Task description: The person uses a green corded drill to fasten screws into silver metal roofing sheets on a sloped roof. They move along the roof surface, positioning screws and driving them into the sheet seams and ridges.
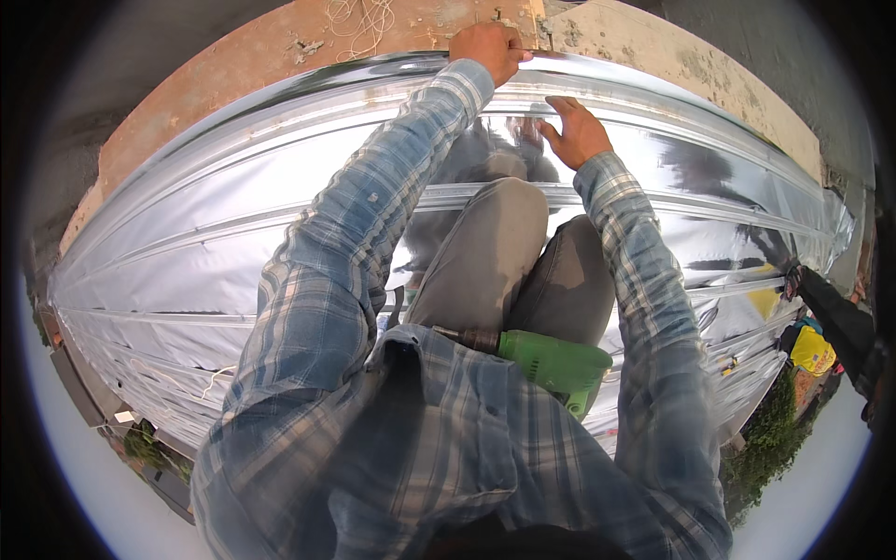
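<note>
My left hand (485, 51) reaches to the far edge of a shiny silver ribbed sheet (224, 261). Its fingers are closed at that edge, and whatever they pinch is too small to make out. Nearer to me and to the right, my right hand (581, 133) is over the same sheet with thumb and fingers apart, holding nothing. A green power drill (557, 364) lies across my lap, its dark chuck pointing left. My bent knees (490, 243) rest on the sheet in front of me.
Beyond the sheet's far edge runs a reddish-brown and grey wall top (243, 70), with tangled pale string (366, 23) on it. At the right, another person's dark-clad leg (835, 313) is near a yellow cloth-like item (812, 351). Greenery (775, 457) shows below the right edge.
</note>
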Tool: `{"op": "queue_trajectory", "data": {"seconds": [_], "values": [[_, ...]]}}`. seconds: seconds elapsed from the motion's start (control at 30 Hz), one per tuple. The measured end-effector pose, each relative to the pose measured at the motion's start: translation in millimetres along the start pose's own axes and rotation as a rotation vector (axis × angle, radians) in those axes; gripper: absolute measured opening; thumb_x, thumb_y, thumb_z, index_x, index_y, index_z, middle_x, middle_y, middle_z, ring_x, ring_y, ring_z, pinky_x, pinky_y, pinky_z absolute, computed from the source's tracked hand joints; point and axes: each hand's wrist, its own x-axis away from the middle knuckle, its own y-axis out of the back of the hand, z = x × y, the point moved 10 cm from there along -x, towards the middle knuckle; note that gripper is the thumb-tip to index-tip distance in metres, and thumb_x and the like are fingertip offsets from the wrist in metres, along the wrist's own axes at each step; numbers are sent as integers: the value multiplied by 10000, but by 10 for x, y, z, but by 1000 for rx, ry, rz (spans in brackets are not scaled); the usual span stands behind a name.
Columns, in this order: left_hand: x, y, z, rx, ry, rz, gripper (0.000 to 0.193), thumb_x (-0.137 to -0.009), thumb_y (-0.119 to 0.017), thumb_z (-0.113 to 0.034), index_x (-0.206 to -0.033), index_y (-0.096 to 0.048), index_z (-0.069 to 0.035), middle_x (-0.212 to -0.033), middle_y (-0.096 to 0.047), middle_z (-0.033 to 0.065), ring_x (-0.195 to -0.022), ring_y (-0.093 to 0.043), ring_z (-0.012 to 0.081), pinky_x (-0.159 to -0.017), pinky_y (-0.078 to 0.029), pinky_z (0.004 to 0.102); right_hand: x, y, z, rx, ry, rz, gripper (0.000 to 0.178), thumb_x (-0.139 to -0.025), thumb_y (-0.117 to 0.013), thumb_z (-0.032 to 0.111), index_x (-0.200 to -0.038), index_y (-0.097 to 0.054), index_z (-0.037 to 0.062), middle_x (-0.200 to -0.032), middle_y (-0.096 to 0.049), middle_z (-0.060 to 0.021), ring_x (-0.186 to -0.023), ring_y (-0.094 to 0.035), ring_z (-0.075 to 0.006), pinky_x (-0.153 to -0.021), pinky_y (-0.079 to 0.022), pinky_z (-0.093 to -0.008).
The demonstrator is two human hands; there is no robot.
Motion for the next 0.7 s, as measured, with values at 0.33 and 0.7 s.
{"op": "queue_trajectory", "data": {"seconds": [0.33, 0.7], "values": [[153, 77, -39, 67, -47, -100, 230, -810, -738, -382, -787, -734, -153, -886, -689, 2, -906, -660, 227, -779, -516, 411, -434, -783, -195, 211, -14, 32, 358, -818, -680, 272, -1118, -665, 78, -1125, -634, -147, -1064, -609, -310, -904, -512, -411], [227, 126, -128, 80, -299, -282, 159, -776, -765, -300, -764, -719, -148, -847, -664, -9, -906, -603, 211, -844, -472, 386, -368, -736, -188, 207, 81, -234, 342, -790, -739, 276, -1115, -686, 183, -1080, -636, -23, -1034, -593, -285, -856, -521, -406]]}}
